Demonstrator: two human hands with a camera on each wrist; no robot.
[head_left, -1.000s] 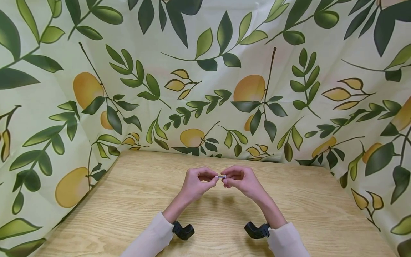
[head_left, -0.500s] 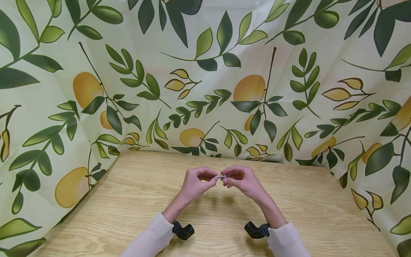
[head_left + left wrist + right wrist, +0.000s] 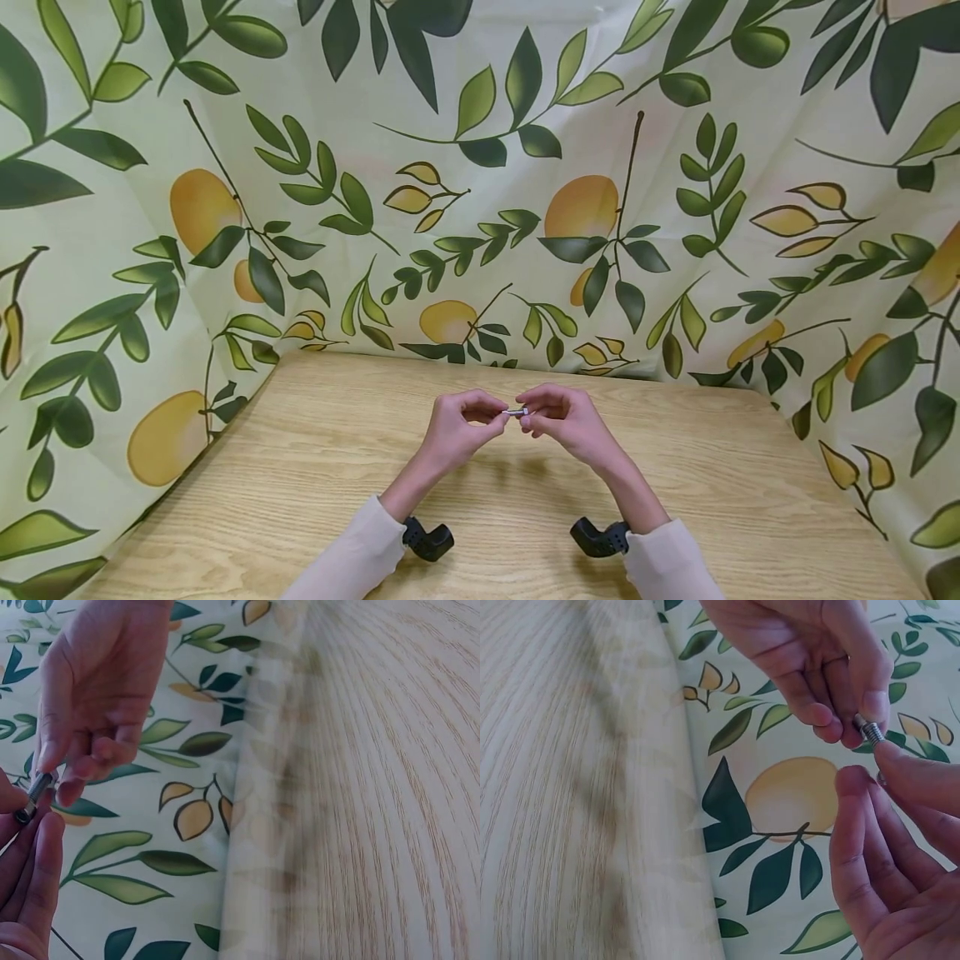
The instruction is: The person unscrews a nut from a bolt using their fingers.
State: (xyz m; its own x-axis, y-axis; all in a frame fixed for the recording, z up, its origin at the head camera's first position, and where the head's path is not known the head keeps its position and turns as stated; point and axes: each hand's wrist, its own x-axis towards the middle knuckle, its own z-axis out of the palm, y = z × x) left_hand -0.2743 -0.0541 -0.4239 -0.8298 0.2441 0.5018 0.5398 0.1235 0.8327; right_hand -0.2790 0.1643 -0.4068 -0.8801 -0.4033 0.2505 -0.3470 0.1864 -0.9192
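Observation:
Between both hands is a small silvery bolt (image 3: 516, 412), held roughly level above the table. My left hand (image 3: 456, 433) pinches one end between thumb and fingertips. From the other side, my right hand (image 3: 576, 425) pinches the wider end. Screw threads on the bolt (image 3: 872, 733) show in the right wrist view, in the gap between the two hands. A dark ring-like end of the bolt (image 3: 24, 815) appears by the left fingertips in the left wrist view; whether it is a separate nut cannot be told. Fingertips cover both ends partly.
Beneath the hands lies a light wood-grain table (image 3: 360, 417). A cloth (image 3: 480, 192) printed with leaves and orange fruit hangs behind it and along both sides. Each wrist wears a black camera mount, one on the left (image 3: 429, 540) and one on the right (image 3: 600, 537).
Hands and arms stay almost in place. Only slight movement shows at the right fingertips, and the glint on the bolt differs a little between frames.

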